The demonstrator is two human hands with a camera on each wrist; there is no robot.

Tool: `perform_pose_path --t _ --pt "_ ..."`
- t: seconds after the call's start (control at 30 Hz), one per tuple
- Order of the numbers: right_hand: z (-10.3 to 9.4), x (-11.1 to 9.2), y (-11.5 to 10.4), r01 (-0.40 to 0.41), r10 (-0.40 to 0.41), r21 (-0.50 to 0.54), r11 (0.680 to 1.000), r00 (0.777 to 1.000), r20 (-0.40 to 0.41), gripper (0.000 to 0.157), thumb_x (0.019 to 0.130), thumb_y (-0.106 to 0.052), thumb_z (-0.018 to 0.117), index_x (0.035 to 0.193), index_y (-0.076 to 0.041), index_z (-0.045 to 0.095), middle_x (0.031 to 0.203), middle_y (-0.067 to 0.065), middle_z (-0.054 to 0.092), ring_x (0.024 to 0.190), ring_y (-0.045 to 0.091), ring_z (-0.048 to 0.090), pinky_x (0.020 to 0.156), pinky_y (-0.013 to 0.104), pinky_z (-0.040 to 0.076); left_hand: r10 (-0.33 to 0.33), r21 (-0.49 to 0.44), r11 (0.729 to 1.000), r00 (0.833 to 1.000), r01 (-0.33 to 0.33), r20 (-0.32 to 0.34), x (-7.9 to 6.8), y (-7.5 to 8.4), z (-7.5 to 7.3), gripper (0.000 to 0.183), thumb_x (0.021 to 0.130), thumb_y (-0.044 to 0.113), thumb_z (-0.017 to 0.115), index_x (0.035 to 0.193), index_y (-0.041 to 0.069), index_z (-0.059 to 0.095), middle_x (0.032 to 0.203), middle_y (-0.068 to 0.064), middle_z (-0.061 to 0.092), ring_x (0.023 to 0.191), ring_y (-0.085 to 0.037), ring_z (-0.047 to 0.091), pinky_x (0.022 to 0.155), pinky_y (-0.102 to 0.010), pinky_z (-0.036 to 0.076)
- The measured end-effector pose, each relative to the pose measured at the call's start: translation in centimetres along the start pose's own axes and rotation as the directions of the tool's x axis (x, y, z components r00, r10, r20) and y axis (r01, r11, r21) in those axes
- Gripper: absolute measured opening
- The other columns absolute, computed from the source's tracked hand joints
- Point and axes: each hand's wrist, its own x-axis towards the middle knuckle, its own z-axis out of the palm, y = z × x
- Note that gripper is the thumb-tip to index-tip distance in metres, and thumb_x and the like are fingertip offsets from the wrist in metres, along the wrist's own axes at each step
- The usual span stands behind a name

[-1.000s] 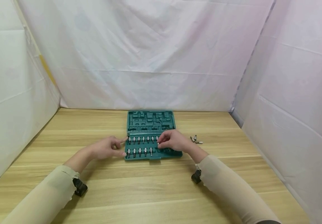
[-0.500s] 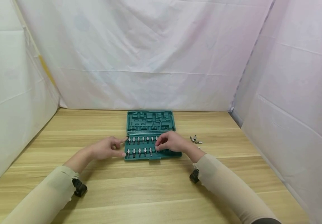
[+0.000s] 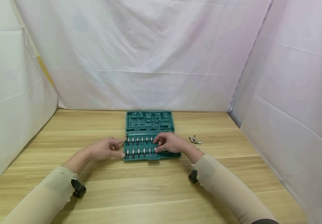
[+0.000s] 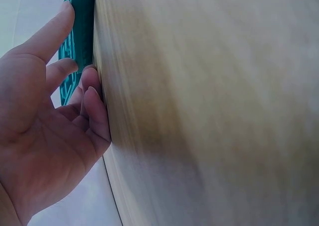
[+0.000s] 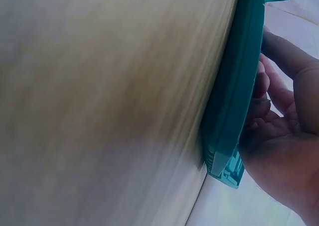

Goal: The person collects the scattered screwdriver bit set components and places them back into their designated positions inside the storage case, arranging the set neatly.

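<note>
A green plastic case (image 3: 142,147) lies open on the table, its moulded lid (image 3: 149,122) folded back. Silver socket bits with dark tips stand in two rows in the base. My left hand (image 3: 100,150) touches the case's left edge with index finger and thumb, the other fingers loosely bent. The thumb of my right hand (image 3: 173,143) is right at a socket bit (image 3: 155,152) at the end of the front row, the index finger held apart from it. That hand covers the right part of the base. In the right wrist view, the case wall (image 5: 237,81) hides its fingertips.
Several loose socket bits (image 3: 197,142) lie on the wooden table (image 3: 138,193) to the right of the case, one partly behind the right wrist. White cloth sheets (image 3: 149,62) hang at the back and both sides.
My right hand has brought a socket bit down and left into the end of the front row, and its index finger has lifted off. The left hand stays at the case's edge.
</note>
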Motion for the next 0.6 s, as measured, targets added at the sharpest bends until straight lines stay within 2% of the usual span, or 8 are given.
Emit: perform_pose_path --t 0.23,0.6 --pt "0.12 0.11 -0.15 -0.018 0.018 -0.03 0.999 1.0 -0.003 0.03 0.099 -0.028 0.085 0.126 -0.019 0.076 0.104 0.001 0.068 0.089 0.018 0.059 0.081 0.033 0.051 -0.007 -0.012 1.0 1.0 0.007 0.003 0.1 -0.11 0.02 0.086 0.1 0.038 0.083 0.169 0.012 0.039 0.123 -0.017 0.059 0.114 -0.027 0.061 0.09 -0.036 0.053" --pt "0.27 -0.23 -0.89 -0.043 0.043 -0.003 0.999 0.999 -0.006 0.029 0.101 -0.024 0.083 0.127 -0.016 0.074 0.093 0.003 0.06 0.078 0.017 0.049 0.078 0.034 0.045 -0.005 -0.015 1.0 1.0 0.005 0.003 0.18 -0.36 0.04 0.086 0.1 0.038 0.083 0.169 0.012 0.039 0.124 -0.018 0.059 0.114 -0.027 0.062 0.089 -0.036 0.054"
